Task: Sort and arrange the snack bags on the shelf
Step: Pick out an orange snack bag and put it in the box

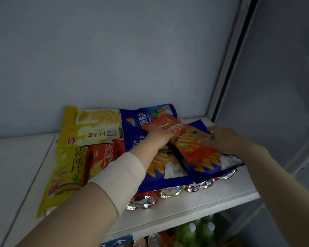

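Observation:
Several snack bags lie in a heap on a white shelf (194, 202). My left hand (157, 135) grips the near edge of an orange-red bag (175, 126) on top of the pile. My right hand (219, 139) rests flat, fingers spread, on an orange and blue fries bag (203, 154). Under them lie more blue bags (132, 122). To the left are two yellow bags (95, 125) (68, 168) and a red chip bag (103, 155). Silver foil bag ends (143, 202) stick out at the pile's front.
The cabinet's pale back wall (114, 59) rises behind the pile. A white door frame (227, 86) stands at the right. Below the shelf's front edge are cans (153, 238) and green bottles (194, 229). Bare shelf shows at the left (16, 166).

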`<state>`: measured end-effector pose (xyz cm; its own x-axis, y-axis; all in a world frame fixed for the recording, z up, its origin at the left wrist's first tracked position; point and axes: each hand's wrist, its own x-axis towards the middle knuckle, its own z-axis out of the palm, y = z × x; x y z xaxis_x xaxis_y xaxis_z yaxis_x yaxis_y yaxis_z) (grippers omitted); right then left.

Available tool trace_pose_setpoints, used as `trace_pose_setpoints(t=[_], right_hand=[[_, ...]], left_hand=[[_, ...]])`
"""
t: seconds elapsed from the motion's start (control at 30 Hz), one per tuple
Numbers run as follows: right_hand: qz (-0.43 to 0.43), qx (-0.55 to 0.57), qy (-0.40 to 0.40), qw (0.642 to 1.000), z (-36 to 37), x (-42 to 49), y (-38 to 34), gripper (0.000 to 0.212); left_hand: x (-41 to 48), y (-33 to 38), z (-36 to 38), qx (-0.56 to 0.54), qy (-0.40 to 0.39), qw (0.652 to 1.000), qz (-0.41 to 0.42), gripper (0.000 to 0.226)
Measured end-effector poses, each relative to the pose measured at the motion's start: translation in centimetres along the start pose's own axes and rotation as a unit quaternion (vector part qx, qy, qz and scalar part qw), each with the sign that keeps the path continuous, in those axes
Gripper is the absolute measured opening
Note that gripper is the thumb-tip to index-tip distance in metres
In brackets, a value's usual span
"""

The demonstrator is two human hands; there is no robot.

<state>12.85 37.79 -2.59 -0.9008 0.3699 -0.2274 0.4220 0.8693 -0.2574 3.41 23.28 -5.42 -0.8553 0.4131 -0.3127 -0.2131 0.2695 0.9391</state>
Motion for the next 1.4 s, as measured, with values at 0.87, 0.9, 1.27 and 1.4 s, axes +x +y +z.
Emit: trace_pose_setpoints(t=[0.87, 0.9, 1.27, 1.4], right_hand=[[-0.15, 0.541, 0.11, 0.82, 0.2, -0.1, -3.6, 0.008], [-0.17, 0.53, 0.111, 0.823, 0.2, -0.3, -3.7, 0.005], [-0.242, 0.406, 0.195, 0.859, -0.7, -2.6, -2.9, 0.014], [-0.226, 0.275, 0.357, 0.863, -1.1, -3.7, -2.7, 0.015]], left_hand=[[-5.8, 3.4, -4.8, 0.098, 0.268, 0.891, 0.353, 0.082], [-6.2, 4.0, -5.1, 0.098, 0.293, 0.884, 0.351, 0.091], [-8.8, 11.1, -9.0, 0.273, 0.332, 0.812, 0.394, 0.024], [-8.8, 11.2, -8.5, 0.203, 0.315, 0.852, 0.366, 0.022]])
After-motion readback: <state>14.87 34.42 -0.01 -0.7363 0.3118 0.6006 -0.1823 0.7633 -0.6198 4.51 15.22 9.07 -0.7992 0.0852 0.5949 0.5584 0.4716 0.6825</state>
